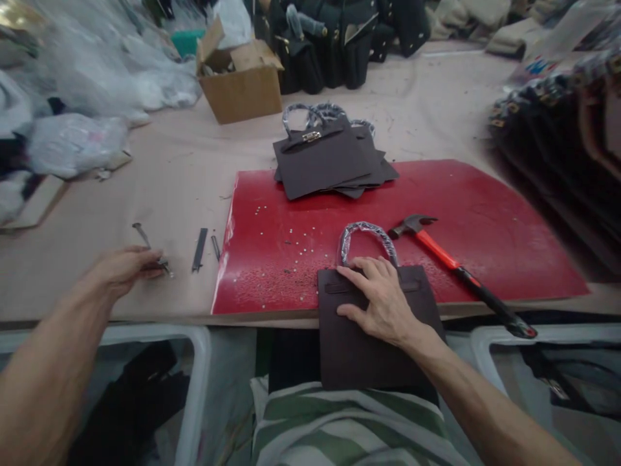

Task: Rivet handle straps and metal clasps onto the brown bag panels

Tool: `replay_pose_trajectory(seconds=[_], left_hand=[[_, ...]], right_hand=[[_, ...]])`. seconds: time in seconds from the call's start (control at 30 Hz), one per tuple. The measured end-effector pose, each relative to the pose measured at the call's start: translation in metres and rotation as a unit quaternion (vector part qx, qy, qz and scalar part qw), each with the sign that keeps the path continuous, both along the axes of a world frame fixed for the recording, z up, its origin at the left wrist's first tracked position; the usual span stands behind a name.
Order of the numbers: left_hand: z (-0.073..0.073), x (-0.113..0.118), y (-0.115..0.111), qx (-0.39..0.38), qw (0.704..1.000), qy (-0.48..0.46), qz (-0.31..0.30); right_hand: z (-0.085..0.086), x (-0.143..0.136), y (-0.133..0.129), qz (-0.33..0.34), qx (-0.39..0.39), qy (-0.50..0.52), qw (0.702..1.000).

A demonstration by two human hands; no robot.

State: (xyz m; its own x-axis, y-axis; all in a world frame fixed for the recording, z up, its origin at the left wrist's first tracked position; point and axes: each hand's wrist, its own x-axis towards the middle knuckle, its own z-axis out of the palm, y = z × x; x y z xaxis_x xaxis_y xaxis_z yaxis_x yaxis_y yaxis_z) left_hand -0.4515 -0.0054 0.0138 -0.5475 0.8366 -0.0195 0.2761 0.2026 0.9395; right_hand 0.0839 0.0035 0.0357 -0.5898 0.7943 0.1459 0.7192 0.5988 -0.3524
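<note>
My left hand (127,268) is over the table at the left, its fingers closed around a thin metal punch (140,232) with a wider end. Part of that tool is hidden by the fingers. My right hand (381,301) lies with spread fingers on a flat dark brown bag panel (359,359), just below its handle (365,226) wrapped in clear plastic. The panel overhangs the table's front edge. To its right, a claw hammer (449,259) with a red and black grip rests across the red board (495,213).
A flat dark metal strip (199,249) and a thin rod (216,248) lie left of the board. Similar panels (325,162) are stacked behind. A cardboard box (242,90), plastic bags (77,142) and dark bags (548,129) surround the work. White bins (201,375) stand below.
</note>
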Motion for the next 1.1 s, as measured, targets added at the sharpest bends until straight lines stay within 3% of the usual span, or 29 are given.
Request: replay_pose_trajectory(seconds=[0.1,0.27,0.4,0.53,0.67,0.8,0.9,1.1], left_hand=[[0.015,0.035,-0.016,-0.003,0.997,-0.074,0.012],[0.034,0.144,-0.031,0.077,0.987,-0.142,0.01],[0.031,0.23,-0.034,0.138,0.969,-0.202,-0.03],[0.017,0.288,-0.039,0.141,0.962,-0.211,-0.103],[0.003,0.319,-0.046,0.123,0.964,-0.153,-0.177],[-0.008,0.331,-0.044,0.203,0.953,-0.041,-0.222],[-0.013,0.333,-0.041,0.247,0.945,-0.006,-0.216],[-0.014,0.335,-0.039,0.264,0.939,0.03,-0.221]], right_hand=[[-0.002,0.0,0.0,-0.004,-0.002,0.015,1.0],[-0.002,-0.002,0.0,-0.018,-0.017,0.008,1.0],[0.0,-0.003,-0.001,-0.021,-0.028,0.005,0.999],[0.001,-0.003,-0.001,-0.024,-0.04,0.001,0.999],[0.0,-0.003,-0.001,-0.026,-0.032,0.003,0.999],[-0.001,-0.003,-0.002,-0.024,-0.014,0.007,1.0],[-0.001,-0.003,-0.002,-0.023,-0.012,0.012,1.0],[-0.001,-0.002,-0.001,-0.018,-0.01,0.013,1.0]])
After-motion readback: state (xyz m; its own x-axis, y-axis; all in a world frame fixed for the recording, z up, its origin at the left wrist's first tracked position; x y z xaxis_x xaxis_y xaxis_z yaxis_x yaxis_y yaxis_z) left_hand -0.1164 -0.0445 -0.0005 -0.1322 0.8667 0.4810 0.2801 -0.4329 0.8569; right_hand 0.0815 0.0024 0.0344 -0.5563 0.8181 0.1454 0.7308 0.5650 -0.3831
